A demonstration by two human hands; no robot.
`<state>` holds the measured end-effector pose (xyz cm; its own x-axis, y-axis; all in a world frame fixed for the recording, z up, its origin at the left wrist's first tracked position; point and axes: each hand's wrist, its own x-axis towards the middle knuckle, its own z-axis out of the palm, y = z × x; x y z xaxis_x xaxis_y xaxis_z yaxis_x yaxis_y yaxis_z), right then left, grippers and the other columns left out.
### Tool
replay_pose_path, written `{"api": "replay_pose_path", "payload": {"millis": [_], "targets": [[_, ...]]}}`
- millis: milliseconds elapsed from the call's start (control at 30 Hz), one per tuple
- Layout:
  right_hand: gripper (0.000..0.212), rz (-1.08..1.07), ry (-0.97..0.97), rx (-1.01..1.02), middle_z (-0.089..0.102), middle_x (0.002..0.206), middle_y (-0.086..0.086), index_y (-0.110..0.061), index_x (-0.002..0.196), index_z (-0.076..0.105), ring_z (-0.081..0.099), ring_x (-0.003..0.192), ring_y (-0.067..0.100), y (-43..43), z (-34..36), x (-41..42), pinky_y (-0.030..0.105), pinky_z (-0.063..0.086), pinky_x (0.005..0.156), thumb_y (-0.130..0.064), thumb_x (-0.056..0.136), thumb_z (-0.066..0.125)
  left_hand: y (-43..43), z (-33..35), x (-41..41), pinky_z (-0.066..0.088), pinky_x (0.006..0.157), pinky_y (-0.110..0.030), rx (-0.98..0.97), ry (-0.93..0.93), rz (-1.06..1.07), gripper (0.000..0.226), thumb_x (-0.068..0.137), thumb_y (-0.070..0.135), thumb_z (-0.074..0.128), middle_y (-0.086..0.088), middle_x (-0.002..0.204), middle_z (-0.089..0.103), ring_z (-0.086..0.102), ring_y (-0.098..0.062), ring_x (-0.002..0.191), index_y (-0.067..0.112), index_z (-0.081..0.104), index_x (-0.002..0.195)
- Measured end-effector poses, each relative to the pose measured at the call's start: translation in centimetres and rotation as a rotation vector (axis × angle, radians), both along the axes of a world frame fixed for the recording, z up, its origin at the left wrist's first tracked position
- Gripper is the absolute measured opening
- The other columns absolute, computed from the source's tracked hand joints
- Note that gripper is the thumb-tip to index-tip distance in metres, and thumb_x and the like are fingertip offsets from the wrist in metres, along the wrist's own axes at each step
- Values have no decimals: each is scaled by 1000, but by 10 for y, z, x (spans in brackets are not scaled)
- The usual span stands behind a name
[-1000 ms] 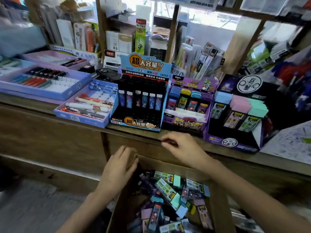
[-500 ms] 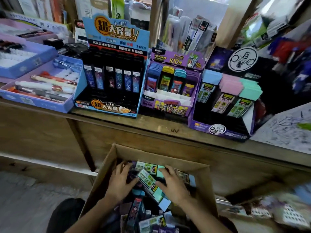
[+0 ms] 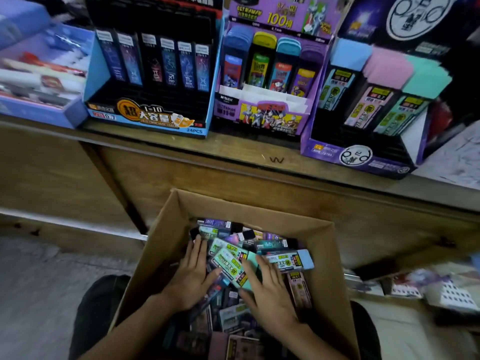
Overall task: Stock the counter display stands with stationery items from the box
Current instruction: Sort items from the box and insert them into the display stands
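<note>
- Left hand (image 3: 192,278) and right hand (image 3: 268,288) dropped from table (image 3: 233,149) into box (image 3: 166,235); fingers (image 3: 196,248) flat, gripping nothing, flanking mint case (image 3: 228,263).
- We fear loose neighbours (image 3: 285,261) lifting along, spilling.

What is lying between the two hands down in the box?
In the head view, a mint-green lead case lies slanted between the left hand and the right hand, on top of the pile in the cardboard box.
</note>
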<state>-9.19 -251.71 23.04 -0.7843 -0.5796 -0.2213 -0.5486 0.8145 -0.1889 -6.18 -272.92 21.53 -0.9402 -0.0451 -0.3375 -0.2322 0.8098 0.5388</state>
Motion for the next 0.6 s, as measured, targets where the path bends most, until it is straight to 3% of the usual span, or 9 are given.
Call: {"api": "replay_pose_path", "payload": {"millis": [67, 133, 200, 267, 333, 400, 500, 600], "targets": [[61, 4, -61, -36, 1, 158, 3, -38, 148, -4, -4, 145, 20, 5, -1, 3, 32, -9, 113, -56, 96, 22, -1, 6, 10, -12, 110, -26, -18, -26, -90, 83, 97, 51, 31, -7, 153, -29, -28, -15, 137, 6, -19, 145], [61, 26, -86, -62, 4, 157, -2, -41, 147, 0, 0, 145, 18, 9, 6, 2, 32, 4, 116, -55, 96, 29, -4, 10, 19, -15, 108, -22, 0, -24, -168, 84, 97, 50, 34, -3, 152, -28, -28, -11, 135, 6, -18, 146], [60, 53, -116, -88, 15, 153, -4, -38, 148, 10, 11, 142, 18, 11, 15, -3, 33, 19, 114, -54, 95, 34, -8, 17, 24, -10, 108, -16, 117, -4, -151, 79, 97, 45, 41, 7, 153, -16, -18, -5, 138, 9, -5, 150], [60, 40, -131, -126, 26, 146, -5, -30, 147, 22, 22, 137, 18, 12, 22, -13, 32, 27, 110, -52, 95, 40, -11, 26, 21, 7, 108, -11, 237, 80, -7, 59, 97, 34, 47, 4, 150, 20, 14, -10, 142, 6, 28, 145], [64, -8, -175, -176, 26, 145, -3, -24, 147, 25, 24, 136, 17, 6, 27, -25, 32, 27, 111, -50, 93, 47, -9, 33, 15, 28, 98, -16, 237, 179, 198, 39, 94, 27, 54, -3, 125, 40, 46, -20, 122, 6, 50, 127], [70, -40, -260, -191, 24, 148, -2, -23, 148, 22, 22, 138, 18, -3, 30, -34, 32, 24, 113, -49, 91, 52, -5, 36, 7, 36, 96, -26, 216, 165, 371, 38, 91, 26, 60, -10, 117, 43, 52, -27, 109, 5, 52, 121], [69, -61, -324, -137, 31, 143, 1, -23, 147, 26, 30, 133, 23, -15, 29, -39, 33, 28, 108, -45, 89, 57, 0, 33, 2, 41, 99, -37, 284, 32, 559, 43, 85, 28, 68, -18, 118, 48, 51, -33, 111, 1, 55, 116], [65, -100, -319, -129, 37, 132, -1, -23, 142, 34, 38, 122, 22, -20, 30, -40, 32, 34, 101, -40, 86, 63, 5, 27, 4, 43, 98, -38, 256, -86, 684, 58, 81, 36, 71, -20, 122, 53, 50, -36, 116, -1, 51, 121]]}}
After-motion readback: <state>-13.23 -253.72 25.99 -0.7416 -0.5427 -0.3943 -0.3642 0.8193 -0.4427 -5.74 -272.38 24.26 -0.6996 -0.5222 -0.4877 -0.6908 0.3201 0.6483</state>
